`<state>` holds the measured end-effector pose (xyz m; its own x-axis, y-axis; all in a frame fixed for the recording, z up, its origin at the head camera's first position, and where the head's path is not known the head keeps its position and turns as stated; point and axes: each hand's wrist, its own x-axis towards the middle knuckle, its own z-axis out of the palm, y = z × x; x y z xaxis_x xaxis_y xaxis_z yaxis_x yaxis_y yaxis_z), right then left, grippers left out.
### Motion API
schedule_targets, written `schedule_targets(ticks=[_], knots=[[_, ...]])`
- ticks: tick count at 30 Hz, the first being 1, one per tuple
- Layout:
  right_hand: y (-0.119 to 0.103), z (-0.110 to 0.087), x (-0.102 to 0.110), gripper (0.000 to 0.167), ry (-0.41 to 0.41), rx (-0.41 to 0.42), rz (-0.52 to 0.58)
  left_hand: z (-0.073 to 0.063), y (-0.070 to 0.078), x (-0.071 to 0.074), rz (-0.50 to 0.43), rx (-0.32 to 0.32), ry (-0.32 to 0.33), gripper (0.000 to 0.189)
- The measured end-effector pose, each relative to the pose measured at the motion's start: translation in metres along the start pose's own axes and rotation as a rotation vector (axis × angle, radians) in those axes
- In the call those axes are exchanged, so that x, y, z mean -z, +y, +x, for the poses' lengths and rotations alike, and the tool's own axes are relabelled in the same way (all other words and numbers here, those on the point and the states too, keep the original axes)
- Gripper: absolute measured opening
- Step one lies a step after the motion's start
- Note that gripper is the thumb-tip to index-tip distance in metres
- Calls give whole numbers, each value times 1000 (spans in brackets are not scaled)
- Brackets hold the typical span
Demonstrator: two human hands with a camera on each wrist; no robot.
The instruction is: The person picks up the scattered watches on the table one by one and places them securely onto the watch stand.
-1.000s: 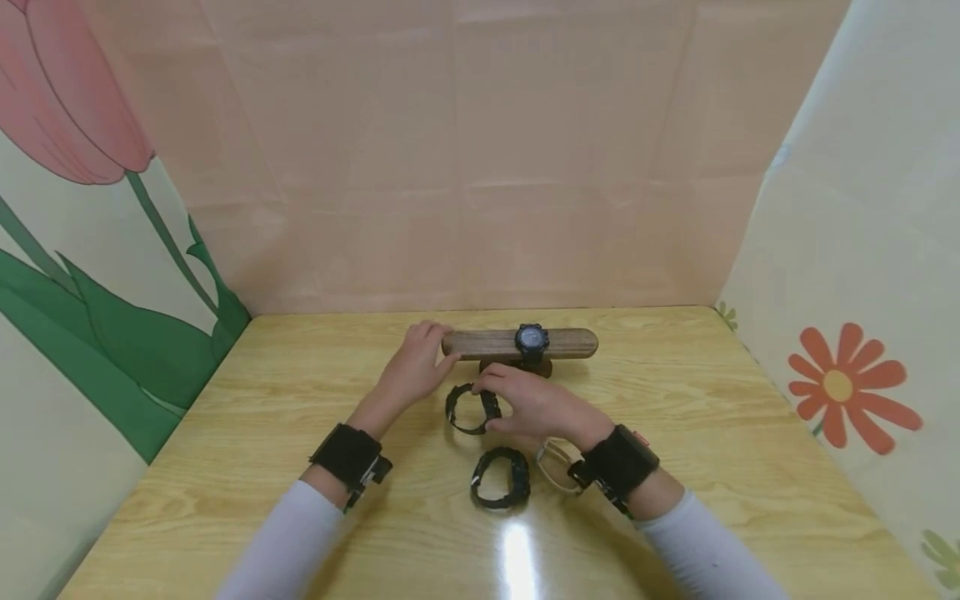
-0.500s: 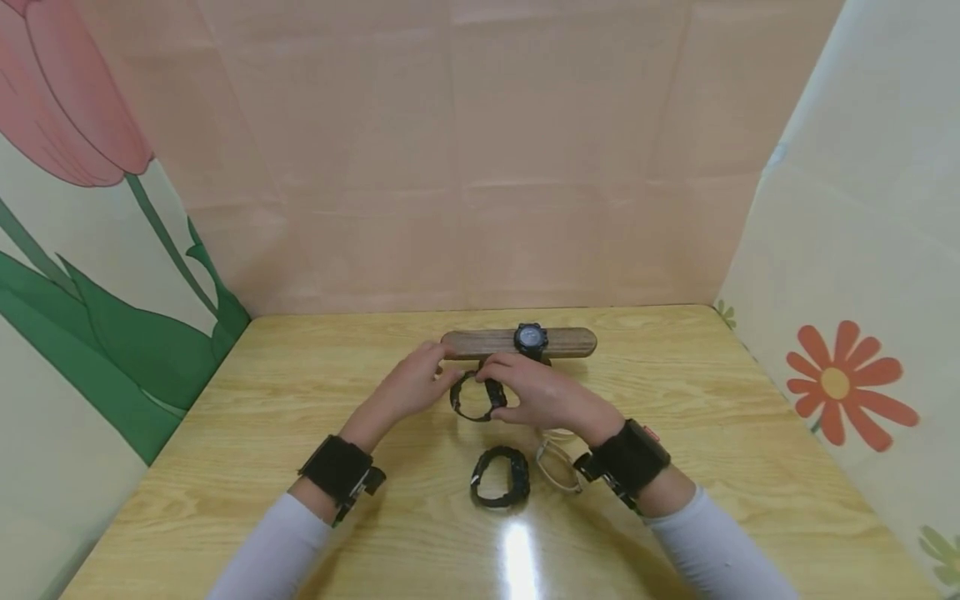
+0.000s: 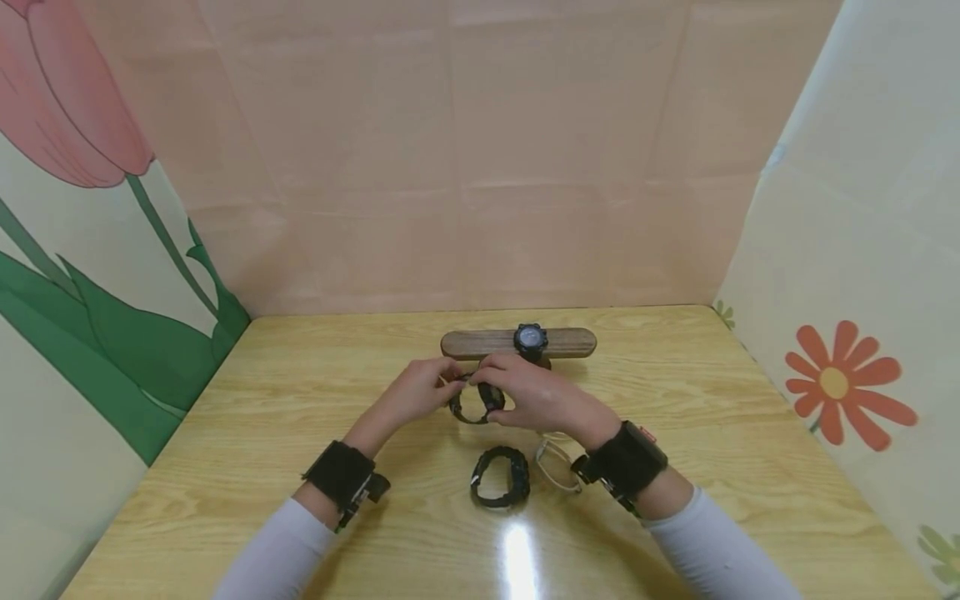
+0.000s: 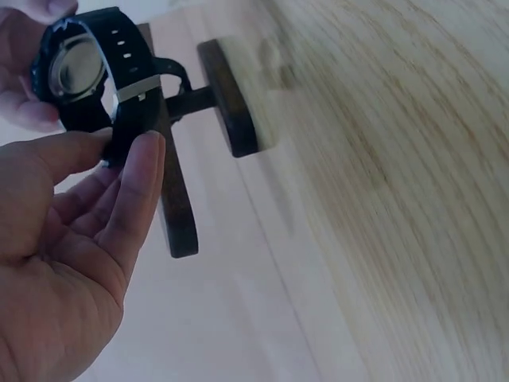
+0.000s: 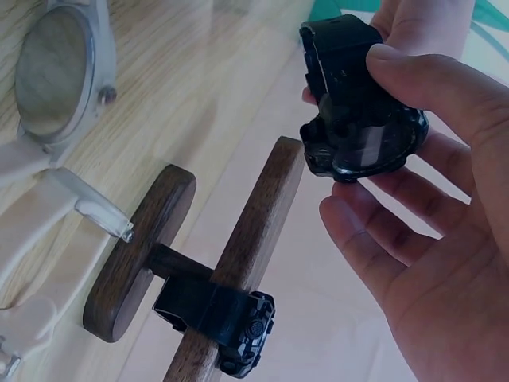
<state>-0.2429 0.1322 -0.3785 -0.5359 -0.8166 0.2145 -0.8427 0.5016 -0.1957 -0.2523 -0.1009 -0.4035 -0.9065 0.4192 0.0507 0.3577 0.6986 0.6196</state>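
Between both hands hangs a black wristwatch (image 3: pixel 491 396), its strap fastened in a loop. My right hand (image 3: pixel 536 396) grips its case; in the right wrist view the thumb lies on the strap beside the dark dial. My left hand (image 3: pixel 416 396) pinches the strap near the buckle (image 4: pixel 139 89) between thumb and fingers. Just behind the hands stands a wooden watch stand (image 3: pixel 480 343), a bar on a short post and base (image 5: pixel 143 255). A second black watch (image 3: pixel 531 337) is looped round the bar, right of its middle, dial facing up and forward.
On the table (image 3: pixel 300 375), nearer the body, another black watch (image 3: pixel 498 477) lies on its side. A white watch (image 3: pixel 555 467) lies right of it under the right wrist, with another white strap (image 5: pixel 48 231) close by. A peach backdrop (image 3: pixel 465 208) rises behind the table.
My left hand has come off the left end of the wooden bar and back to the strap of the held watch. My right hand has lifted that watch slightly toward the stand.
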Motion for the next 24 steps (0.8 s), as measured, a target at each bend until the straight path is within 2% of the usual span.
schedule_targets(ticks=[6,11,19,21,24], knots=[[1,0,-2,60,27,-2,31,0,-2,-2,-15,-12,6,20],[0,0,-2,70,72,8,57,-1,-2,-3,-48,-30,72,17],[-1,-3,-6,75,151,13,62,0,-2,-5,-70,-58,173,16],[-1,-5,-8,77,164,-18,89,0,-2,-6,-76,-53,188,15],[-1,-8,-12,78,165,-108,193,0,-2,-6,-90,-46,210,15]])
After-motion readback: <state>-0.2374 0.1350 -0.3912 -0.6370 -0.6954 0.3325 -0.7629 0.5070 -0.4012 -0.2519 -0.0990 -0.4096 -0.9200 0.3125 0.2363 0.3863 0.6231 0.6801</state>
